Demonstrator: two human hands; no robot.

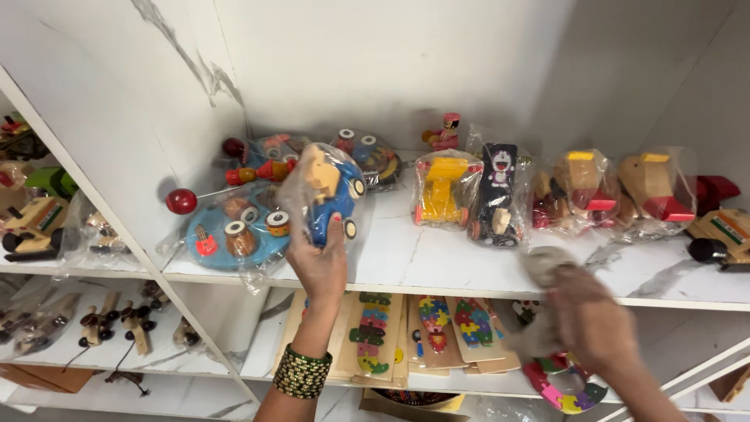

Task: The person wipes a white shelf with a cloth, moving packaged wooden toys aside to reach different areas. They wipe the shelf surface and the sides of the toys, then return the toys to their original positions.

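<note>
My left hand [319,264], with green and gold bangles at the wrist, grips a blue wooden toy car [334,191] wrapped in clear plastic, lifted just above the white marble shelf [437,262]. My right hand [587,316], blurred, holds a beige cloth [545,266] at the shelf's front edge, right of the car. A round blue toy plate [226,230] in plastic lies on the shelf just left of my left hand.
More bagged wooden toys line the shelf: a yellow car [442,190], a black cartoon toy [498,187], animal pull toys [655,187]. Colourful wooden puzzles [437,324] lie on the shelf below. Left bay holds other toys [35,223].
</note>
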